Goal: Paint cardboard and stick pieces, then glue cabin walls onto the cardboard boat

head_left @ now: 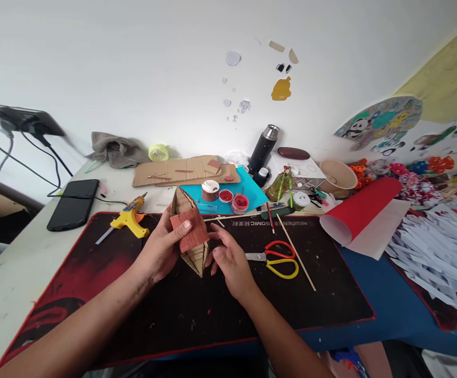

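My left hand [162,247] is closed round a cardboard boat shape [195,229], pointed at both ends, with a reddish-brown painted band across its middle. The thumb presses on that band; the other fingers are mostly hidden behind the cardboard. My right hand [230,265] is at the right side of the shape, fingers bent and apart, its fingertips close to the lower edge; whether they touch it I cannot tell. Scissors [281,260] with one red and one yellow handle lie right of that hand, beside a thin wooden stick [297,254].
A yellow glue gun [131,218] and a black phone [73,205] lie at left. Behind are paint jars [240,203] on blue paper [189,193], cardboard sheets [161,169] and a black thermos [263,149]. Rolled red paper [364,210] and white paper strips [433,252] lie right.
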The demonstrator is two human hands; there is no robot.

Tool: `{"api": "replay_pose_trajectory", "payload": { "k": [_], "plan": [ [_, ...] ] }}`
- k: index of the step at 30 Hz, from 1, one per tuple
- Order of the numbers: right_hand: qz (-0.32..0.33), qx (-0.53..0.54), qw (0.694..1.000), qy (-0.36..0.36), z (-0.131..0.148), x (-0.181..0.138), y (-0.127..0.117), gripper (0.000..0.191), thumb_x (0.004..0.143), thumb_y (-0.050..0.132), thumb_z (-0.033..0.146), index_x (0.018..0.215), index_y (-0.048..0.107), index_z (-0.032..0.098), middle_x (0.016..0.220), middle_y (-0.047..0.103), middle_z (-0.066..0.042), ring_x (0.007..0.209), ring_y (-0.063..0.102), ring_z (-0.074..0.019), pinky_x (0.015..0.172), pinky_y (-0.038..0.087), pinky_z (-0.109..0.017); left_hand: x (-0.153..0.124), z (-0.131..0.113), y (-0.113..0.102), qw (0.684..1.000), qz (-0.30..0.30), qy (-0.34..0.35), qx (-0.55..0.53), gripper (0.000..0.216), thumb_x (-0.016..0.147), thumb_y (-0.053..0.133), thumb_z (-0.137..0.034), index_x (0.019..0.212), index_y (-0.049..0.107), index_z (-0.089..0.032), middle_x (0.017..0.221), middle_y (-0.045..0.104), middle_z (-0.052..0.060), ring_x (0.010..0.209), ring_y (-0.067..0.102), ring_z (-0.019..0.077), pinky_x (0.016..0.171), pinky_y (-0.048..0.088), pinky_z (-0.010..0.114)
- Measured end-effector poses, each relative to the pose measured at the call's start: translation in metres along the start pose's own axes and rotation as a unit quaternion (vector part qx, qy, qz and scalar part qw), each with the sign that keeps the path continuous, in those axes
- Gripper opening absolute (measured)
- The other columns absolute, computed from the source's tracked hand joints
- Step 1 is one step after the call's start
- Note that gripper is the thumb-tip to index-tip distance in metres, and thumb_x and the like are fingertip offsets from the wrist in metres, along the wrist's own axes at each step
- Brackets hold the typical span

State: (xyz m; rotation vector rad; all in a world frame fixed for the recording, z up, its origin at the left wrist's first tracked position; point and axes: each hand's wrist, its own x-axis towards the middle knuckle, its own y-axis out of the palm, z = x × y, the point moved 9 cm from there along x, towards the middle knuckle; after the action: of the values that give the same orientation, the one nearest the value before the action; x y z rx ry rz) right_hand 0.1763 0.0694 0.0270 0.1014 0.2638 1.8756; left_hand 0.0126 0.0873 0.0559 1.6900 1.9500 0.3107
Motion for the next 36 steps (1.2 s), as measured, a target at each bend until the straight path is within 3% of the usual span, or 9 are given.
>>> {"api": "replay_pose_trajectory", "payload": {
  "k": [7, 10, 13, 16, 20, 25, 28, 31, 36],
  "plan": [
    [-0.032, -0.020, 0.999, 0.011, 0.007, 0.012, 0.005, 0.069, 0.097, 0.067, 0.081, 0.135, 0.076, 0.024, 0.097, 0.075, -0.007, 0.063, 0.060, -0.0174, 0.050, 0.050, -0.029, -0.006, 0.002, 0.019, 0.999, 0.042, 0.015, 0.023, 0.106, 0.072, 0.102, -0.049, 0.164, 0.050, -0.035, 0.160, 0.066, 0.012, 0.147, 0.062, 0.0390, 0.117, 0.058, 0.050],
    [-0.036, 0.026, 0.998, 0.051, 0.002, 0.014, 0.000, 0.068, 0.092, 0.071, 0.083, 0.121, 0.080, 0.022, 0.075, 0.067, -0.002, 0.057, 0.056, -0.0172, 0.048, 0.046, -0.029, -0.004, 0.000, 0.018, 0.998, 0.062, -0.013, 0.005, 0.085, 0.084, 0.090, -0.059, 0.159, 0.059, -0.033, 0.153, 0.071, 0.012, 0.148, 0.062, 0.0406, 0.119, 0.055, 0.056],
    [-0.050, 0.081, 0.991, 0.093, -0.005, 0.013, -0.012, 0.066, 0.087, 0.076, 0.085, 0.103, 0.080, 0.020, 0.070, 0.065, 0.000, 0.055, 0.055, -0.0158, 0.047, 0.041, -0.026, -0.002, -0.002, 0.013, 0.994, 0.094, -0.047, -0.002, 0.068, 0.083, 0.092, -0.049, 0.146, 0.071, -0.031, 0.144, 0.077, 0.011, 0.143, 0.066, 0.0420, 0.118, 0.056, 0.058],
    [-0.036, 0.113, 0.985, 0.123, -0.012, 0.013, -0.016, 0.066, 0.088, 0.076, 0.084, 0.098, 0.079, 0.019, 0.076, 0.073, -0.003, 0.059, 0.062, -0.0177, 0.049, 0.041, -0.026, -0.003, 0.000, 0.011, 0.989, 0.135, -0.058, 0.017, 0.063, 0.077, 0.098, -0.040, 0.135, 0.078, -0.027, 0.137, 0.081, 0.013, 0.139, 0.069, 0.0438, 0.116, 0.057, 0.059],
    [-0.021, 0.082, 0.986, 0.142, -0.017, 0.013, -0.021, 0.072, 0.089, 0.073, 0.086, 0.105, 0.081, 0.017, 0.090, 0.081, -0.009, 0.065, 0.071, -0.0199, 0.052, 0.046, -0.026, -0.002, 0.002, 0.007, 0.988, 0.144, -0.050, 0.032, 0.057, 0.074, 0.100, -0.042, 0.124, 0.082, -0.021, 0.131, 0.083, 0.017, 0.136, 0.070, 0.0456, 0.112, 0.060, 0.057],
    [-0.049, -0.015, 0.997, 0.061, 0.005, 0.015, -0.040, 0.072, 0.089, 0.073, 0.084, 0.120, 0.082, 0.020, 0.112, 0.082, -0.012, 0.068, 0.071, -0.0185, 0.053, 0.053, -0.028, 0.001, -0.006, -0.001, 0.991, 0.113, -0.013, 0.069, 0.064, 0.074, 0.102, -0.036, 0.132, 0.078, -0.022, 0.138, 0.081, 0.016, 0.138, 0.070, 0.0429, 0.114, 0.059, 0.052],
    [-0.055, -0.075, 0.995, -0.019, 0.030, 0.014, -0.042, 0.060, 0.094, 0.076, 0.074, 0.127, 0.081, 0.024, 0.129, 0.079, -0.014, 0.097, 0.078, -0.0262, 0.073, 0.064, -0.036, 0.000, -0.009, 0.001, 0.990, 0.106, 0.002, 0.095, 0.068, 0.075, 0.102, -0.035, 0.136, 0.075, -0.022, 0.143, 0.078, 0.016, 0.138, 0.070, 0.0412, 0.115, 0.058, 0.050],
    [-0.055, -0.126, 0.988, -0.077, 0.050, 0.013, -0.034, 0.045, 0.098, 0.078, 0.061, 0.126, 0.082, 0.027, 0.140, 0.075, -0.012, 0.122, 0.074, -0.0298, 0.097, 0.063, -0.042, -0.005, -0.009, 0.008, 0.990, 0.102, 0.009, 0.099, 0.072, 0.074, 0.102, -0.035, 0.138, 0.072, -0.023, 0.146, 0.077, 0.016, 0.138, 0.070, 0.0409, 0.114, 0.058, 0.050],
    [-0.046, -0.169, 0.981, -0.086, 0.053, 0.016, -0.023, 0.037, 0.099, 0.079, 0.049, 0.128, 0.079, 0.027, 0.138, 0.076, -0.010, 0.128, 0.072, -0.0301, 0.106, 0.059, -0.045, -0.010, -0.011, 0.012, 0.990, 0.093, 0.020, 0.107, 0.073, 0.072, 0.103, -0.037, 0.137, 0.071, -0.022, 0.143, 0.078, 0.016, 0.133, 0.073, 0.0404, 0.109, 0.062, 0.049]
  ]
}}
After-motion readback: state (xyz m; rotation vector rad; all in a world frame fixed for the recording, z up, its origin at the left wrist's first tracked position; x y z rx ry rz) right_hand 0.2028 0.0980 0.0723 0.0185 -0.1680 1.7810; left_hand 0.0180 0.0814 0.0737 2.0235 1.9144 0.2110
